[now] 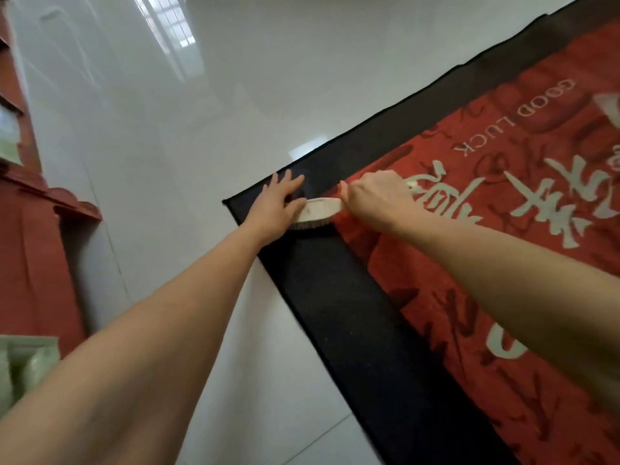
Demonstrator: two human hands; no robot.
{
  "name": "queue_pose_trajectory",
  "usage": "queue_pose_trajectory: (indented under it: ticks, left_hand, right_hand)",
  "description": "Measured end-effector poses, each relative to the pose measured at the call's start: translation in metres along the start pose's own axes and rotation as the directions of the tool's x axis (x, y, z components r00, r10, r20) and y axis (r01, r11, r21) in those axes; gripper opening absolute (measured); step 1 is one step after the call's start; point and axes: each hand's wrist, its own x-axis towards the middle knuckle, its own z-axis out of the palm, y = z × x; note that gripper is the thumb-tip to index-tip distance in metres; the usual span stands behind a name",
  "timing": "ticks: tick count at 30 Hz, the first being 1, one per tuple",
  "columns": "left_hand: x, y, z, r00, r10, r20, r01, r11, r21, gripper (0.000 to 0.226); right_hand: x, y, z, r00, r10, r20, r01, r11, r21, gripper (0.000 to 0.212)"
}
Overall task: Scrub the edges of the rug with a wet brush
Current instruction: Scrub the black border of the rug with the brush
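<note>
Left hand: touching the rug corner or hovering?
Touching. The head view shows the left hand with fingers spread flat on the black border of the rug, no gap visible, beside the brush.

Glossy white tiled floor (pixel 188 135), mirroring a barred window (pixel 171 25). Along the left edge, red carved wooden furniture (pixel 33 236). Pale green packets (pixel 23 367) low at the left, blurred.

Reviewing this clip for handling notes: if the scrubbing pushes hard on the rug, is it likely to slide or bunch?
The rug looks thin and flat, so probably floppy. The floor is glossy, so sliding seems likely; the left hand pressing flat near the corner suggests that. The right hand grips the brush.
</note>
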Motion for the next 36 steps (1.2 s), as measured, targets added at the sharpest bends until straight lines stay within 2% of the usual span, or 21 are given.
queue_pose_trajectory:
  ticks: [2,4,6,8,11,13,15,17,18,20,21,22,23,25,29,30,31,32,33,34,36]
  left_hand:
    - [0.006,-0.002,0.01,0.994,-0.024,0.109,0.024,1.0,-0.004,0.057]
    - [0.01,-0.006,0.023,0.992,-0.045,0.115,0.028,0.989,0.147,0.05]
    - [0.012,-0.01,0.032,0.996,-0.034,0.077,0.013,0.967,0.256,0.052]
    - [0.01,-0.012,0.034,0.997,-0.01,0.082,-0.015,0.953,0.301,0.057]
    - [0.01,-0.016,0.031,0.994,0.008,0.105,-0.043,0.941,0.334,0.065]
    - [0.01,-0.017,0.03,0.994,0.003,0.114,-0.044,0.934,0.355,0.074]
    - [0.009,-0.016,0.029,0.992,0.0,0.126,-0.045,0.934,0.355,0.082]
    - [0.01,-0.016,0.028,0.989,0.001,0.145,-0.05,0.94,0.337,0.086]
    - [0.01,-0.016,0.029,0.989,0.001,0.149,-0.052,0.941,0.335,0.088]
    - [0.009,-0.017,0.03,0.989,-0.005,0.147,-0.048,0.933,0.356,0.09]
    - [0.009,-0.017,0.031,0.991,-0.011,0.134,-0.04,0.927,0.373,0.091]
    - [0.009,-0.018,0.031,0.992,-0.017,0.129,-0.035,0.921,0.388,0.091]
    - [0.01,-0.016,0.031,0.992,-0.016,0.127,-0.034,0.921,0.389,0.092]
    - [0.008,-0.014,0.033,0.991,-0.011,0.132,-0.042,0.919,0.392,0.101]
    - [0.003,-0.012,0.033,0.991,-0.011,0.131,-0.047,0.903,0.427,0.112]
    - [0.004,-0.011,0.032,0.991,-0.021,0.136,-0.039,0.903,0.427,0.112]
    - [0.004,-0.009,0.031,0.989,-0.032,0.142,-0.032,0.904,0.426,0.111]
    - [0.004,-0.007,0.031,0.989,-0.041,0.144,-0.025,0.904,0.427,0.11]
    - [0.002,-0.005,0.033,0.989,-0.042,0.143,-0.024,0.903,0.43,0.109]
    - [0.0,-0.003,0.034,0.99,-0.04,0.137,-0.023,0.902,0.432,0.107]
    - [-0.006,0.0,0.041,0.994,-0.027,0.101,-0.02,0.9,0.435,0.1]
  right_hand:
    - [-0.032,0.012,0.011,0.984,-0.177,0.008,0.177,0.984,0.003,0.037]
    - [-0.045,0.029,0.024,0.957,-0.289,-0.014,0.289,0.957,-0.004,0.047]
    - [-0.018,0.035,0.024,0.953,-0.278,-0.125,0.278,0.961,-0.018,0.051]
    - [-0.006,0.029,0.025,0.964,-0.23,-0.131,0.231,0.973,-0.008,0.052]
    - [-0.039,0.026,0.031,0.918,-0.396,-0.028,0.397,0.917,0.042,0.055]
    - [-0.047,0.033,0.028,0.876,-0.481,-0.03,0.482,0.875,0.042,0.054]
    - [-0.027,0.033,0.023,0.921,-0.378,-0.096,0.383,0.923,0.037,0.053]
    - [-0.022,0.028,0.022,0.951,-0.307,-0.041,0.308,0.951,0.026,0.053]
    - [-0.031,0.023,0.023,0.937,-0.348,0.009,0.347,0.936,0.064,0.053]
    - [-0.053,0.017,0.019,0.837,-0.531,0.135,0.522,0.847,0.1,0.053]
    - [-0.053,0.018,0.015,0.816,-0.57,0.093,0.563,0.821,0.092,0.054]
    - [-0.046,0.021,0.018,0.839,-0.544,0.024,0.542,0.839,0.048,0.055]
    - [-0.035,0.025,0.012,0.9,-0.435,0.001,0.434,0.899,0.049,0.056]
    - [-0.032,0.026,0.012,0.955,-0.295,0.032,0.295,0.956,0.001,0.056]
    - [-0.073,0.017,0.004,0.791,-0.58,0.194,0.583,0.811,0.051,0.052]
    - [-0.068,0.023,0.006,0.821,-0.555,0.131,0.56,0.829,0.006,0.051]
    - [-0.061,0.028,0.005,0.89,-0.448,0.084,0.448,0.894,0.017,0.05]
    - [-0.059,0.028,0.004,0.949,-0.297,0.109,0.296,0.955,0.02,0.051]
    - [-0.066,0.024,0.004,0.965,-0.224,0.138,0.224,0.974,0.016,0.053]
    - [-0.078,0.019,0.009,0.956,-0.237,0.175,0.227,0.971,0.072,0.054]
    - [-0.113,0.003,0.005,0.86,-0.418,0.294,0.391,0.909,0.146,0.054]
